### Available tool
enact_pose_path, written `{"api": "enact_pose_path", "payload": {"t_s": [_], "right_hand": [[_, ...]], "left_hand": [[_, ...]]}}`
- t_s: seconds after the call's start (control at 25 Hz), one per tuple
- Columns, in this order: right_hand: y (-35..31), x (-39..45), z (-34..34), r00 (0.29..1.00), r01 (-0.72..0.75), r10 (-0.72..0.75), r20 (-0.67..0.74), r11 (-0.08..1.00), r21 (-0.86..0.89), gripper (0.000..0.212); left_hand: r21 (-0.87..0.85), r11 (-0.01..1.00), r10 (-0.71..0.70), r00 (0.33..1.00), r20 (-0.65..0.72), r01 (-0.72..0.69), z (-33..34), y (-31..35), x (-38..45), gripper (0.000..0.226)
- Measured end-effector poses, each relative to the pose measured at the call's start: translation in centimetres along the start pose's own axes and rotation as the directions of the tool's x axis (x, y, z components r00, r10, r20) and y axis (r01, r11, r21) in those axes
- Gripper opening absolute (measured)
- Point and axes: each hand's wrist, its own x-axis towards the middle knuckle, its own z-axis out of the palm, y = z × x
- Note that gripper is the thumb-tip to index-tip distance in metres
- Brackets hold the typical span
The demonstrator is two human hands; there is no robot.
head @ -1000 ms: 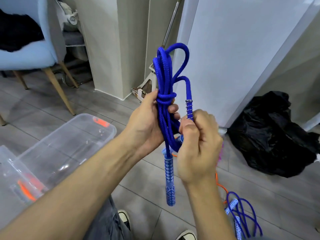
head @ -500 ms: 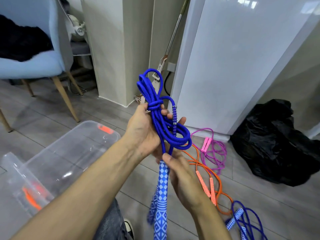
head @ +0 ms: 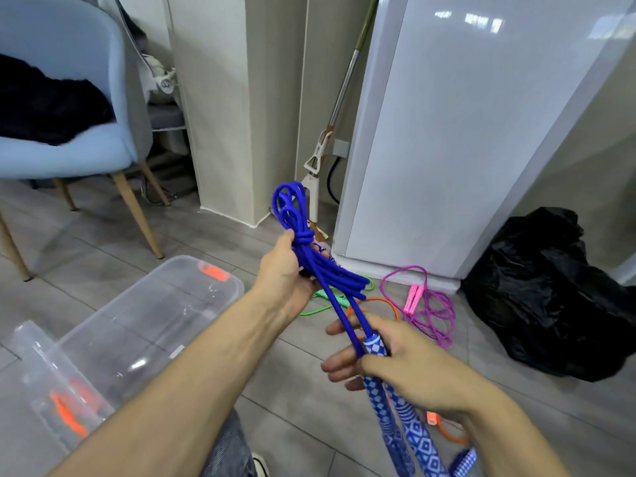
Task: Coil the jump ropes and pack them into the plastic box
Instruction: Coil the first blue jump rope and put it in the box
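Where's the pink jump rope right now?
In the head view, the pink jump rope lies loose on the floor right of centre, in front of the white panel, between the orange jump rope and the black bag.

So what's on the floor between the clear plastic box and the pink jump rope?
In the head view, a green jump rope lies between the plastic box and the pink jump rope, partly hidden by the left hand.

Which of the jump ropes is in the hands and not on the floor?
The blue jump rope: coiled and knotted, off the floor, unlike the pink, orange and green ones.
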Motion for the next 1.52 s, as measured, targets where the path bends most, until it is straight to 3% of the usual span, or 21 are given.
{"api": "enact_pose_path", "payload": {"t_s": [0.08, 0.12, 0.16, 0.24, 0.32, 0.36, 0.4, 0.48, 0.52, 0.56, 0.6, 0.64, 0.68, 0.76, 0.8, 0.88, 1.04, 1.12, 1.24, 1.36, 1.52], "right_hand": [[-0.2, 0.4, 0.0, 0.999, 0.026, -0.023, -0.036, 0.997, 0.075, 0.027], [-0.1, 0.7, -0.2, 0.994, 0.025, -0.008, -0.111, 0.988, 0.153, 0.013], [0.1, 1.0, -0.6, 0.977, 0.02, 0.021, -0.212, 0.981, 0.192, 0.013], [0.6, 1.5, -1.9, 0.922, 0.081, -0.041, -0.386, 0.993, 0.089, 0.025], [0.5, 1.2, -3.0, 0.886, 0.141, -0.176, -0.429, 0.984, -0.111, 0.021], [0.5, 0.9, -3.5, 0.888, 0.159, -0.211, -0.409, 0.975, -0.157, 0.02], [0.5, 0.7, -3.8, 0.892, 0.173, -0.215, -0.398, 0.975, -0.138, 0.02], [0.7, 0.1, -4.5, 0.904, 0.165, -0.189, -0.384, 0.982, -0.095, 0.019], [0.7, -0.2, -4.6, 0.914, 0.151, -0.17, -0.368, 0.985, -0.081, 0.02], [0.5, -0.7, -4.6, 0.927, 0.145, -0.155, -0.341, 0.988, -0.054, 0.02], [0.4, -1.1, -4.7, 0.938, 0.144, -0.137, -0.317, 0.99, -0.004, 0.02], [0.1, -1.5, -4.9, 0.944, 0.144, -0.122, -0.306, 0.988, 0.049, 0.02], [-0.2, -2.1, -5.2, 0.945, 0.152, -0.119, -0.304, 0.984, 0.09, 0.022], [-0.7, -2.8, -5.6, 0.936, 0.196, -0.141, -0.322, 0.97, 0.143, 0.026], [-0.8, -2.9, -5.7, 0.933, 0.212, -0.147, -0.328, 0.962, 0.171, 0.028], [-0.8, -2.9, -5.8, 0.924, 0.24, -0.148, -0.353, 0.942, 0.235, 0.031], [-0.6, -2.2, -5.6, 0.883, 0.264, -0.108, -0.457, 0.919, 0.293, 0.036], [-0.4, -2.0, -5.5, 0.875, 0.255, -0.103, -0.473, 0.929, 0.269, 0.038], [0.1, -1.4, -5.6, 0.859, 0.234, -0.086, -0.505, 0.942, 0.239, 0.042], [0.6, -0.9, -5.8, 0.818, 0.26, -0.065, -0.572, 0.928, 0.266, 0.04], [0.9, -0.5, -6.8, 0.763, 0.279, -0.046, -0.645, 0.923, 0.264, 0.033]], "left_hand": [[0.129, 0.991, -0.042, 0.999, -0.014, 0.044, -0.3, -0.8, 0.1, 0.028], [0.179, 0.981, -0.073, 0.997, -0.018, 0.075, -0.5, -1.1, 0.2, 0.026], [0.23, 0.967, -0.11, 0.994, -0.029, 0.113, -0.8, -1.4, 0.2, 0.025], [0.363, 0.903, -0.214, 0.973, -0.081, 0.229, -1.6, -1.9, 0.2, 0.031], [0.58, 0.745, -0.295, 0.942, -0.157, 0.33, -2.3, -2.2, 0.0, 0.045], [0.729, 0.608, -0.272, 0.945, -0.18, 0.314, -2.7, -2.5, 0.0, 0.049], [0.858, 0.459, -0.194, 0.969, -0.155, 0.229, -3.0, -2.7, 0.1, 0.046], [0.975, 0.173, 0.055, 0.99, 0.132, -0.14, -3.5, -3.2, 0.6, 0.026], [0.94, 0.064, 0.076, 0.941, 0.329, -0.334, -3.5, -3.2, 0.4, 0.028], [0.869, 0.055, -0.017, 0.869, 0.494, -0.492, -3.3, -3.4, 0.2, 0.044], [0.812, 0.137, -0.166, 0.795, 0.584, -0.568, -2.9, -3.6, -0.2, 0.057], [0.795, 0.256, -0.314, 0.731, 0.606, -0.55, -2.4, -3.9, -0.8, 0.062], [0.788, 0.401, -0.429, 0.664, 0.613, -0.468, -1.9, -4.3, -1.6, 0.062], [0.719, 0.636, -0.488, 0.575, 0.657, -0.281, -1.5, -4.7, -2.7, 0.056], [0.677, 0.702, -0.456, 0.589, 0.667, -0.223, -1.3, -5.0, -3.3, 0.051], [0.593, 0.791, -0.349, 0.683, 0.641, -0.152, -0.8, -5.5, -3.9, 0.043], [0.476, 0.869, -0.162, 0.833, 0.53, -0.134, -0.2, -4.8, -4.0, 0.018], [0.413, 0.906, -0.125, 0.869, 0.478, -0.096, -0.1, -4.1, -3.7, 0.025], [0.381, 0.923, -0.118, 0.894, 0.432, -0.062, -0.2, -3.9, -3.2, 0.043], [0.403, 0.915, -0.146, 0.915, 0.376, -0.02, -0.4, -3.8, -2.9, 0.032], [0.574, 0.816, -0.153, 0.933, 0.325, -0.066, -0.6, -2.5, -2.6, 0.024]]}}
